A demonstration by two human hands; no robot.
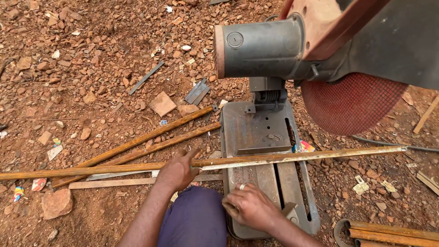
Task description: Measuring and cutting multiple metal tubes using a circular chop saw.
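A long rusty metal bar (297, 157) lies across the grey base of a chop saw (256, 132), running from the far left to the right. My left hand (177, 170) grips this bar just left of the base. My right hand (249, 206), with a ring on one finger, rests on the front of the base with its fingers curled and holds nothing I can see. The red cutting disc (350, 103) is raised above the bar at the right, with the grey motor housing (258, 48) above the base.
Two more rusty bars (137, 145) lie diagonally on the red gravel to the left, with a flat strip (109, 183) below them. Stones and metal scraps litter the ground. Rusty pipes (388, 231) lie at the bottom right. My knee in dark blue cloth (194, 219) is at the bottom centre.
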